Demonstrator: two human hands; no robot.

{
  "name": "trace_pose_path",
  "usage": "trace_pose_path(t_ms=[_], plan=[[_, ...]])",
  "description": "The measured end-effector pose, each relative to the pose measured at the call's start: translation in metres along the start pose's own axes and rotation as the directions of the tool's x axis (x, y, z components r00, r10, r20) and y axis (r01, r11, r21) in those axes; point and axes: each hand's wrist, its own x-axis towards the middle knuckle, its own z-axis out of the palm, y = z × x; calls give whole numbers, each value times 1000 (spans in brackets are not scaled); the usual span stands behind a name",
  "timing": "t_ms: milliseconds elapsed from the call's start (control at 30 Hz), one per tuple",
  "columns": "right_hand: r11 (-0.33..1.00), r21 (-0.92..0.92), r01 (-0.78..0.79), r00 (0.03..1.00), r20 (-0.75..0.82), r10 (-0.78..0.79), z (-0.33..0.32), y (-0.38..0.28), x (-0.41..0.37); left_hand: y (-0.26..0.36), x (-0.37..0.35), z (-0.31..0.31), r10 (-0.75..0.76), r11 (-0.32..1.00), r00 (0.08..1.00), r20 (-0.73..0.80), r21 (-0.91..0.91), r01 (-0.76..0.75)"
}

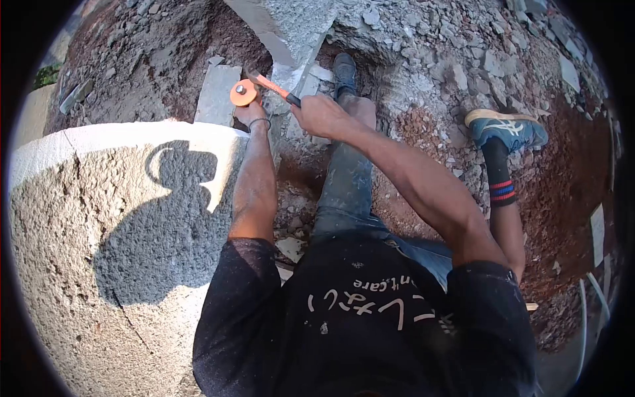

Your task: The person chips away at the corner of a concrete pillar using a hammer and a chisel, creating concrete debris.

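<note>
My left hand [250,112] is wrapped round a chisel with a round orange hand guard [243,98], its metal striking end pointing up toward me. The chisel's lower part is hidden beneath the guard and hand. In my right hand [320,116] is a hammer [272,86] with an orange shaft and black grip. The hammer's head overlaps the edge of the orange guard in this view. Behind the two tools lies a flat grey slab [215,91], close to the foot of a concrete column [297,26].
A rough plastered wall [159,225] with a white top edge rises along the left, carrying my shadow. Broken stones [456,76] and reddish soil [562,212] cover the ground. One shoe [508,129] rests at right, another [344,71] beside the column. Pale strips [583,324] lie far right.
</note>
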Motion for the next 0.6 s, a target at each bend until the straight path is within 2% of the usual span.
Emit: trace_pose_path(t_ms=[67,100,133,200,267,300,333,367,400,433,467,500,533,567,600], plan=[[999,-48,-22,976,216,32,-92,-46,6,13,-5,-1,-143,987,989,21,-76,145],[995,12,97,987,129,-98,-146,-85,5,44,-16,-2,-194,964,981,26,-178,195],[996,21,91,986,137,-93,-159,-97,-11,36,-15,-7,-201,965,979,26,-166,202],[977,-63,205,977,-43,-208,-190,-96,-51,14,-5,-3,-184,979,983,26,-82,186],[940,-171,294,921,-214,-326,-218,-81,-89,13,-6,1,-181,977,983,27,-108,183],[941,-182,286,909,-261,-326,-223,-72,-101,4,-2,4,-146,982,989,20,-116,147],[958,-116,262,917,-279,-284,-209,-71,-98,4,-1,-2,-111,987,994,9,-116,111],[976,-8,217,933,-294,-210,-184,-67,-88,4,-2,-3,-143,981,989,32,-128,146],[975,146,168,957,-261,-126,-148,-63,-66,-4,-3,-5,-142,981,989,30,-127,145],[917,364,160,981,-164,-106,-107,-69,-11,-15,-3,-6,-47,967,999,5,-252,47],[899,421,125,992,-21,-128,-69,-67,10,-8,-2,-1,-63,961,998,8,-271,62],[997,72,-27,981,192,12,-40,-30,-12,-2,-1,4,-78,954,997,11,-289,78],[996,67,-57,998,-30,60,15,2,-12,11,-4,-2,-209,963,976,59,-162,216],[998,46,-31,999,-38,33,-8,0,5,3,7,16,-118,984,992,33,-127,121],[996,85,19,999,28,-21,-39,-26,9,-16,5,-2,-44,999,999,23,-27,44]])
